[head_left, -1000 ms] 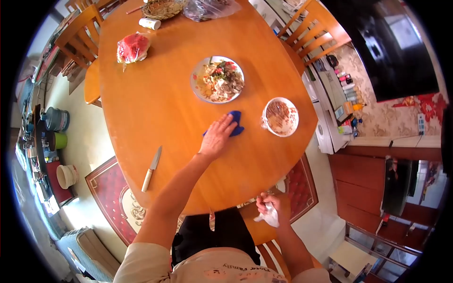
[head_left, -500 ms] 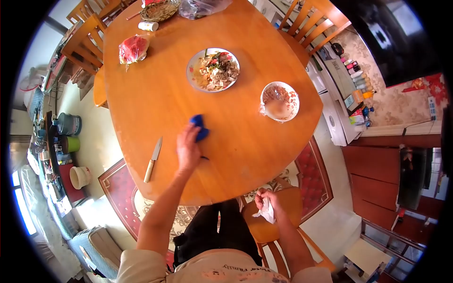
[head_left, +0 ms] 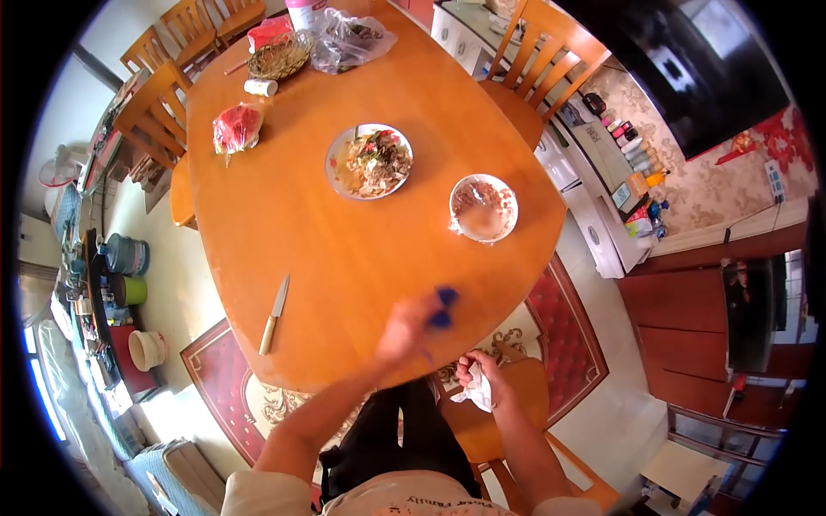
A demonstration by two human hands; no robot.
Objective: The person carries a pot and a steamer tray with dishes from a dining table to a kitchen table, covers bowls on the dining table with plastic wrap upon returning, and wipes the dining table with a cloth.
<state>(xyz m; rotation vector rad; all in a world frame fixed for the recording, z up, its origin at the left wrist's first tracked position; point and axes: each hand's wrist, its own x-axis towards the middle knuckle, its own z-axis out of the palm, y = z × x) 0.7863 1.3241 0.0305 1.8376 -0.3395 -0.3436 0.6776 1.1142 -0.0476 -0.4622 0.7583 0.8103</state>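
Observation:
My left hand [head_left: 407, 329], smeared by motion, is on a blue cloth [head_left: 443, 308] near the table's front edge. Its fingers are too blurred to read. A crumpled white tissue [head_left: 474, 392] is gripped in my right hand [head_left: 483, 375], just off the table's front right edge. The knife [head_left: 275, 315] lies to the left of my left hand, blade pointing away. Farther back are a plate of mixed food [head_left: 370, 162] and, to its right, a white bowl [head_left: 483, 208] with reddish-brown residue and clear film at its rim.
On the wooden table [head_left: 344, 249] are a wrapped red item [head_left: 237, 129], a white bottle [head_left: 261, 87], a woven basket [head_left: 280, 58] and a plastic bag [head_left: 348, 41]. Wooden chairs [head_left: 156, 107] stand around it; one [head_left: 503, 413] is beside my right hand.
My left hand has swept the blue cloth from the table's middle toward the front right. My right hand keeps the tissue. The view has shifted slightly.

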